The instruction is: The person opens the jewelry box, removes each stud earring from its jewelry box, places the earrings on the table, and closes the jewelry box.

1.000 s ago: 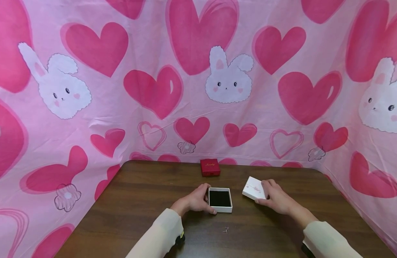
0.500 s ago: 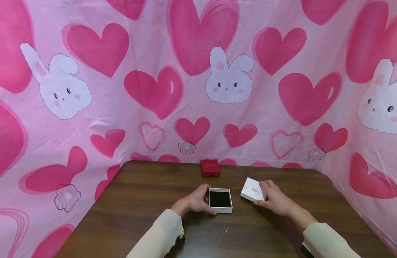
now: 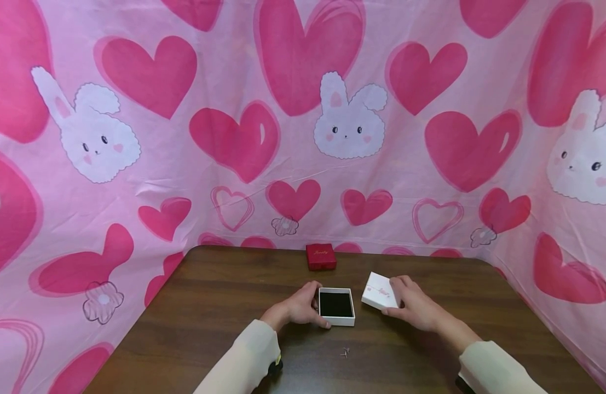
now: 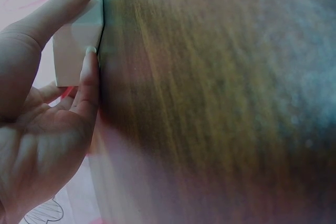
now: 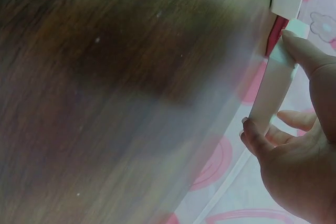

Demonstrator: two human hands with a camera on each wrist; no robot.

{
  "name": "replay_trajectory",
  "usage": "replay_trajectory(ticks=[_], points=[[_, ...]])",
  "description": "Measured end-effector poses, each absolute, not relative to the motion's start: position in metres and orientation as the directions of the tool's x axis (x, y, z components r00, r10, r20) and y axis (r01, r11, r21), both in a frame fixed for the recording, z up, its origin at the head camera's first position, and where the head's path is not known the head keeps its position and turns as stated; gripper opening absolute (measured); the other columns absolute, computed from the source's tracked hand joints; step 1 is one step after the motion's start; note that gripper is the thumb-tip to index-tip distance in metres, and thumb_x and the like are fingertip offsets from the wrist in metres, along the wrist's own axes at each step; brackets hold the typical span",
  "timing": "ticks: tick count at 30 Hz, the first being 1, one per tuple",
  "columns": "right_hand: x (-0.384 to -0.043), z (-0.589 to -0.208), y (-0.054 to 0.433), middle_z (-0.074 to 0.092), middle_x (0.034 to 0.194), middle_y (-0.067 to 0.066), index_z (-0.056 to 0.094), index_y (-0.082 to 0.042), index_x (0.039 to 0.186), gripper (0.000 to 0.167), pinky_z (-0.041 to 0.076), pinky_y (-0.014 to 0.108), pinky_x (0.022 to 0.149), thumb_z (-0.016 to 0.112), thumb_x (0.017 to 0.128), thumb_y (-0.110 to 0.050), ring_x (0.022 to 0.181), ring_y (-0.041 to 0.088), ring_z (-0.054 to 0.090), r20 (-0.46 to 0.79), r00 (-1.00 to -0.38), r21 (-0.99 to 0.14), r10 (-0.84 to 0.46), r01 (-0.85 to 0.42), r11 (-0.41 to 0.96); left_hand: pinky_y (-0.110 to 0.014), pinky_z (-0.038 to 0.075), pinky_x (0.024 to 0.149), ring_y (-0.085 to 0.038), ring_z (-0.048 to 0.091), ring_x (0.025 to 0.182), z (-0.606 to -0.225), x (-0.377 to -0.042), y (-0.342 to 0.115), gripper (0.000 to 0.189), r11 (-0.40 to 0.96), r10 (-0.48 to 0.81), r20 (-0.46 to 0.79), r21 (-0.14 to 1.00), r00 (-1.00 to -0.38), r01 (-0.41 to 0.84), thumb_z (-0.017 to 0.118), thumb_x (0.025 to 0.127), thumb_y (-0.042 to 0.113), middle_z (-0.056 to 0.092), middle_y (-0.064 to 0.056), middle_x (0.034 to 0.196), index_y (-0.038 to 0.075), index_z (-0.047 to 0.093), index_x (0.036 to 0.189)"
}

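Cloth (image 3: 303,164) in pale pink, printed with darker hearts and white rabbit heads, hangs behind the far edge of the tabletop and along its left and right sides. The brown, wood-grained tabletop (image 3: 224,284) shows both far corners, which are rounded. Two cream sleeves reach in over it, the left sleeve (image 3: 241,358) and the right sleeve (image 3: 500,369).

The left hand (image 3: 300,305) grips the white box (image 3: 339,322) by its left side, thumb at the near left corner and fingers farther back. The right hand (image 3: 415,303) pinches the white lid (image 3: 380,291) by its right side between thumb and fingers.

The white box stands on the middle part of the tabletop, its open top facing up and a black pad (image 3: 335,305) filling it. The lid is held just to its right, apart from it, turned at an angle, with pink lettering on top; in the right wrist view it looks tilted.

A red box (image 3: 321,256) with gold script sits near the far edge, roughly midway between the far corners. Smallest are the shiny pieces (image 3: 345,353) lying nearer the person than the white box, too tiny to identify.
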State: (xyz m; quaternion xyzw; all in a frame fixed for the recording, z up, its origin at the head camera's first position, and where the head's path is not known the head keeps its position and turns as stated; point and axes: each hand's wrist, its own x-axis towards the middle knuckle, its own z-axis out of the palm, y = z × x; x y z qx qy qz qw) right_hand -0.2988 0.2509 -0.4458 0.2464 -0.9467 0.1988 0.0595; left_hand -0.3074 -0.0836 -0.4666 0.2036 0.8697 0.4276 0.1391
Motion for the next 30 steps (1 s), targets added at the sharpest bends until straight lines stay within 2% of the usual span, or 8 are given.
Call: replay_trajectory(ticks=[8, 30], points=[[-0.294, -0.444, 0.244, 0.051, 0.131, 0.024, 0.05, 0.005, 0.137, 0.079, 0.044, 0.061, 0.1, 0.084, 0.083, -0.042, 0.119, 0.04, 0.052, 0.222, -0.865, -0.349, -0.451, -0.502, 0.791, -0.036, 0.045, 0.087, -0.019, 0.049, 0.098, -0.467, -0.308, -0.083, 0.074, 0.55, 0.486, -0.039, 0.79, -0.873, 0.271, 0.093, 0.072, 0.015, 0.049, -0.004, 0.106, 0.007, 0.046, 0.128], [-0.288, -0.441, 0.228, 0.052, 0.131, 0.019, 0.05, 0.004, 0.139, 0.081, 0.046, 0.057, 0.1, 0.085, 0.082, -0.041, 0.119, 0.036, 0.052, 0.23, -0.843, -0.352, -0.486, -0.537, 0.766, -0.036, 0.046, 0.09, -0.019, 0.05, 0.099, -0.468, -0.307, -0.083, 0.076, 0.561, 0.484, -0.036, 0.78, -0.874, 0.278, 0.093, 0.071, 0.015, 0.049, -0.003, 0.108, 0.007, 0.046, 0.131]])
